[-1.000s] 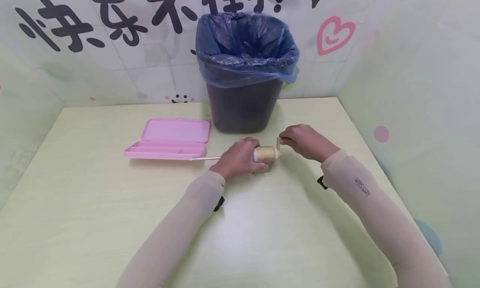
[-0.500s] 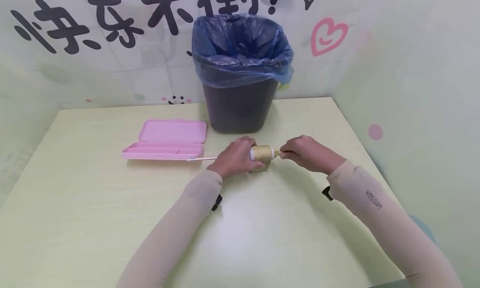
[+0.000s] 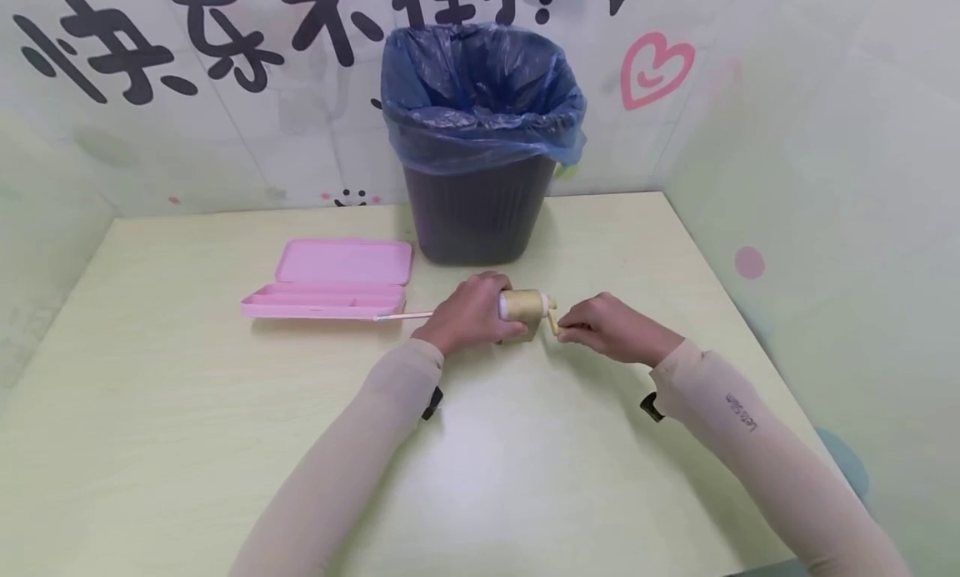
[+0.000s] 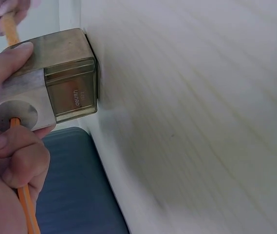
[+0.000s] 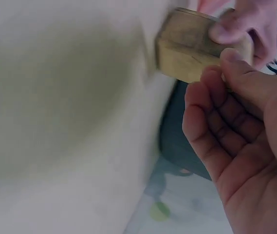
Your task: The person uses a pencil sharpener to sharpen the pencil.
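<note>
My left hand grips a yellowish crank pencil sharpener on the table. In the left wrist view, its thumb lies on the sharpener's body while its fingers pinch an orange pencil whose end sits in the round hole. The pencil's other end points left in the head view. At the sharpener's right end, my right hand pinches the small crank handle, which slants downward. In the right wrist view, the fingertips of the right hand cover most of that handle.
Left of the hands lies an opened pink pencil case. Behind them stands a dark bin lined with a blue bag. Walls border the pale table at the back and both sides.
My right hand has swung the crank from pointing up, through pointing toward the hand, to slanting down. My left hand stays on the sharpener and pencil. The head view has shifted slightly.
</note>
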`<state>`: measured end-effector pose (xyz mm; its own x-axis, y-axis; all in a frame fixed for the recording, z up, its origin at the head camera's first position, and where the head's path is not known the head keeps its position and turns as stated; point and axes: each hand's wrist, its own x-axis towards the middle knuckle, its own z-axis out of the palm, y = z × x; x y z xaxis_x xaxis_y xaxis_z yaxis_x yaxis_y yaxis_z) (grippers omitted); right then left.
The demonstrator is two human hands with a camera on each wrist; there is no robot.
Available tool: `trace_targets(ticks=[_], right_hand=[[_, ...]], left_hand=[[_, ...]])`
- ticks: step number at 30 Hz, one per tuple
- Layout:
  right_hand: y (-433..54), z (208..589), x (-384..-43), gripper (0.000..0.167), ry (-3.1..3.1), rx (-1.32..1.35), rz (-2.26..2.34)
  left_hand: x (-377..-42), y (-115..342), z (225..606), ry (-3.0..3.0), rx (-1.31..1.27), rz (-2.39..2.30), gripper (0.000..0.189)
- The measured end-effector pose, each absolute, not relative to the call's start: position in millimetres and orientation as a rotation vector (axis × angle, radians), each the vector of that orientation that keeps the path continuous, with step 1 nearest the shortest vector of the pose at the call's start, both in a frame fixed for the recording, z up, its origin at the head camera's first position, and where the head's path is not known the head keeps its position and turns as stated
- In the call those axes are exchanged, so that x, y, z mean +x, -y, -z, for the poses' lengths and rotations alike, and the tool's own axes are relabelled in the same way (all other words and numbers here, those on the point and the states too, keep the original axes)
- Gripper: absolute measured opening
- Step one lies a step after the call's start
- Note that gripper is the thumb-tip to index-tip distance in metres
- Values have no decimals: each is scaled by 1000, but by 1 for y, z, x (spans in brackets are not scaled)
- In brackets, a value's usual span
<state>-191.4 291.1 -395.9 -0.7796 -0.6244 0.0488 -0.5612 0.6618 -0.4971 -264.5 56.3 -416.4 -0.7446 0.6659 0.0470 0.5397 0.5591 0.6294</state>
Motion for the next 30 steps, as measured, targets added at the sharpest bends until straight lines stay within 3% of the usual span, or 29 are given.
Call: trace_targets(ticks=[11,19,30], right_hand=[[-289,431,-210,7,-2828,-910,692],[-285,431,-212,7,-2842,-890,657],[-284,432,-213,7,-2826,-902,646]], left_hand=[[-264,-59,413,-2606,1059,-894,47],[-273,-47,396,-2400,1124,-892,25],[-273,-40,388,-2386,1226,-721,49]])
